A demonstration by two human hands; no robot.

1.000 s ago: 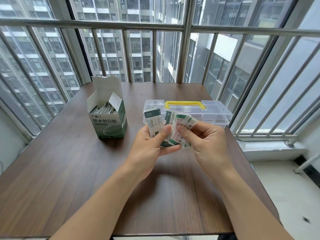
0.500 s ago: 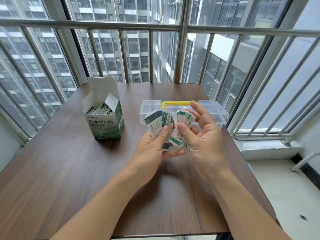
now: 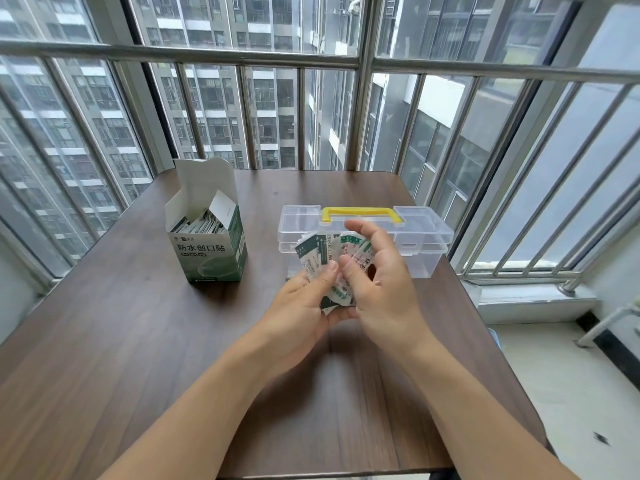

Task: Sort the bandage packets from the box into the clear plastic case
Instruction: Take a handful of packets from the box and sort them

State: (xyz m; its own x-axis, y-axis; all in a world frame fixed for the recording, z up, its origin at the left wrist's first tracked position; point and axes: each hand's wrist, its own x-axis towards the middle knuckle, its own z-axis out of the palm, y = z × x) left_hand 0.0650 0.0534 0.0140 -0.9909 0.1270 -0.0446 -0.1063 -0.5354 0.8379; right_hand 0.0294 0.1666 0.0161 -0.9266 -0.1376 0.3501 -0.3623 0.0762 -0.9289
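One box (image 3: 209,237), open, packets inside; one clear plastic case (image 3: 367,237), lid shut, yellow handle (image 3: 362,213) — both on my table (image 3: 138,341). Several bandage packets (image 3: 322,258) — green-white, fanned, uncountable — gripped by left hand (image 3: 301,313); right hand (image 3: 384,289) pinches their edge, other fingers loose.

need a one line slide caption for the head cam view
Both hands, left hand and right hand, fan bandage packets before the closed clear plastic case, open box alongside.
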